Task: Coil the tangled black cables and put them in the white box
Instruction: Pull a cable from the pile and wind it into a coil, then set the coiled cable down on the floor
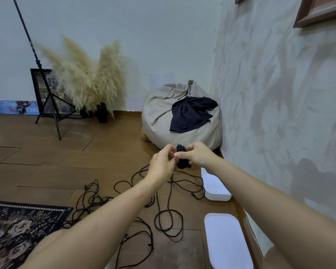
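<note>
Head view: right hand [196, 155] grips the coiled cable bundle [182, 164], left hand [162, 164] seemingly pinching it.

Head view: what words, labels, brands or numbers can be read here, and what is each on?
"Reign of Dea…": on the blue board leaning on the far wall; the wording is cut off at the framed picture.
Framed picture: any print is too blurred to read.
White box, its lid, coiled black cable: no text visible.

Both bare forearms reach out far, converging. The right hand [195, 155] wraps its fingers round a black cable bundle [181, 148]; the left hand [162, 164], fingers curled, pinches the bundle's left side.
</note>
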A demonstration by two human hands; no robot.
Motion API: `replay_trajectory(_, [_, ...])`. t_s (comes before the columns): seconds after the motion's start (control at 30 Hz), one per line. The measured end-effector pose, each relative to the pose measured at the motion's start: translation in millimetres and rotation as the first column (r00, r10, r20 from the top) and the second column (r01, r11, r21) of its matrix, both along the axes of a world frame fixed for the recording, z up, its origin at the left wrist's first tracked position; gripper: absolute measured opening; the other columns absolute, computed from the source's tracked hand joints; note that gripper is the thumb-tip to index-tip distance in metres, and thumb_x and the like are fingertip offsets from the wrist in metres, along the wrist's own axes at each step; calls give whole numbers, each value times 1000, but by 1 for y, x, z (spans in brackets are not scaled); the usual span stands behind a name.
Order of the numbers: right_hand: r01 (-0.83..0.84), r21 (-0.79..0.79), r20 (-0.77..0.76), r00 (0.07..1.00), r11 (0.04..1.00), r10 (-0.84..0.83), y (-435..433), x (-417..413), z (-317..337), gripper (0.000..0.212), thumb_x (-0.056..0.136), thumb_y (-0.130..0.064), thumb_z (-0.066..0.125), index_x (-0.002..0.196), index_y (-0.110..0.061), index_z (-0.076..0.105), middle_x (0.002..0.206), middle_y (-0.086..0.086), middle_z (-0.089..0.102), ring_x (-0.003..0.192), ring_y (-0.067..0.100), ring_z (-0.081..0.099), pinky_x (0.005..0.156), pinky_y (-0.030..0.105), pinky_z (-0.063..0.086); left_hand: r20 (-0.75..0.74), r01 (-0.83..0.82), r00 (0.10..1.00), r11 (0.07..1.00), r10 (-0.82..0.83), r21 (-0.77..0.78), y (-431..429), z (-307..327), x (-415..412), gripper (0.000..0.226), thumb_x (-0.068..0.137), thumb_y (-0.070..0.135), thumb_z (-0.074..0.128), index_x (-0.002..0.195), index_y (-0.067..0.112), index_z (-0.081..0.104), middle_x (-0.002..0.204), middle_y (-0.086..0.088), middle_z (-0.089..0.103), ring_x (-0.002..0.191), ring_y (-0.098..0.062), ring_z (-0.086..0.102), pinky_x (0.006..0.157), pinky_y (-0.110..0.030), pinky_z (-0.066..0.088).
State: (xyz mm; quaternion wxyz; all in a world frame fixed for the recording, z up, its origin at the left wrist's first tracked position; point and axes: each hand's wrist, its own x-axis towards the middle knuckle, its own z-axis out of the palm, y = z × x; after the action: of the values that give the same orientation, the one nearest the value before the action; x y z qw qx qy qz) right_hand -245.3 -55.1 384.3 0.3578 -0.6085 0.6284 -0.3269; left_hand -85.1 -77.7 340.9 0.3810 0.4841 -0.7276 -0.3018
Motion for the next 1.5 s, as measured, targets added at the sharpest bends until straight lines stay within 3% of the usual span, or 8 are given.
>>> replay_trajectory(0.27, [39,103,-77,997,994,-31,-25,18,-55,40,74,-49,82,68,-13,64,66,2,59,73,21,61,70,37,47,-49,-154,986,982,160,106,-5,-61,8,7,95,23,68,97,30,67,90,11,70,87,-14,69,73,-36,59])
replay_trajectory(0.4, [38,186,-80,996,982,-24,-26,24,-122,28,87,-39,74,90,-12,78,85,11,76,82,25,71,72,38,54,-52,-185,978,949,204,254,-8,-126,13,5,93,26,71,94,30,73,87,13,72,87,-9,69,82,-39,61])
replay_trajectory(0.53, [85,263,-71,995,961,-69,-23,25,-204,23,86,-38,70,78,-18,76,76,4,74,81,27,71,78,45,56,37,-254,966,914,256,317,0,-192,11,4,96,26,68,93,28,68,86,12,68,85,-12,67,80,-39,59])
replay_trajectory(0.67, [95,372,-9,995,923,-99,-7,26,-280,5,97,-19,67,98,-17,71,87,2,70,91,22,66,75,31,48,65,-292,954,864,292,411,18,-260,10,10,97,18,68,89,24,64,82,6,66,81,-18,67,77,-46,60])
replay_trajectory(0.8, [120,477,77,981,871,-177,11,26,-338,30,100,-6,61,129,-2,61,118,12,69,108,25,64,95,38,53,81,-284,956,818,283,500,33,-305,7,11,98,16,64,89,22,60,83,3,64,82,-21,65,79,-47,59])
replay_trajectory(1.1, [159,576,139,947,802,-288,23,30,-401,27,97,-8,63,124,-9,68,116,9,72,110,23,66,103,40,51,210,-347,938,776,276,527,46,-361,1,11,95,19,69,98,22,59,99,3,65,90,-15,59,78,-30,45])
replay_trajectory(1.3, [216,663,137,906,717,-400,47,27,-426,30,100,-7,60,130,-8,63,118,9,67,115,27,63,100,44,54,-30,-284,853,512,521,810,60,-395,4,4,105,16,54,104,16,51,96,-11,72,81,-24,70,72,-39,58])
replay_trajectory(1.5, [258,710,84,893,656,-442,70,28,-440,32,98,-18,66,130,-13,66,120,6,70,114,26,65,100,51,55,-1,-240,712,245,702,939,68,-402,6,11,110,20,44,116,11,39,92,-11,68,67,-26,69,56,-34,57])
